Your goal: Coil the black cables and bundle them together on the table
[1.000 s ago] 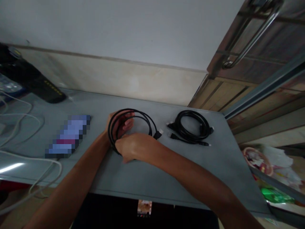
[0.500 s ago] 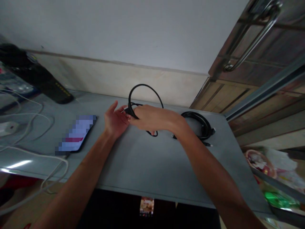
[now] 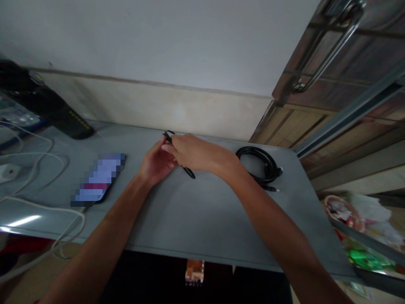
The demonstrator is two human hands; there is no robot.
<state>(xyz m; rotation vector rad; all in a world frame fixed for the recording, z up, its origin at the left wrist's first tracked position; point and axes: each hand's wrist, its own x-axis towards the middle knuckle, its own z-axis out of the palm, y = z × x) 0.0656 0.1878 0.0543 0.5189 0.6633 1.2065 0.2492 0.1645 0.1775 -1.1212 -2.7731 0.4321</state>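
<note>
Two hands, one cable (image 3: 190,172): we mark it held between them, near the far edge of the table (image 3: 205,223), ahead of the person. Only bits show. One piece pokes out by the fingertips of the left hand (image 3: 156,164); a bent piece comes out under the right hand (image 3: 198,153), on the near side. Between those it's hidden, so we read its long axis loosely: from far left to near right, slanting across the meeting point of the hands. Both hands are on it; neither is clearly nearer.

Right hand: back up, wrist bent, fingers pointing left and curled in, grasping the cable. Left hand: palm turned right, fingers upright and half curled, tips touching the cable; we can't tell if it pinches or just props. Forearms come in from both lower corners and form a peak.

We also log a black coil (image 3: 274,161) lying flat to the right, well apart from both hands, right hand nearer. Right forearm covers its near-left part; whether they touch, we can't say.

Left side: phone (image 3: 104,177), screen blurred, slanted near the left forearm; white cord (image 3: 34,206) beyond it; black bottle (image 3: 60,112) farther back, by the wall (image 3: 152,46).
</note>
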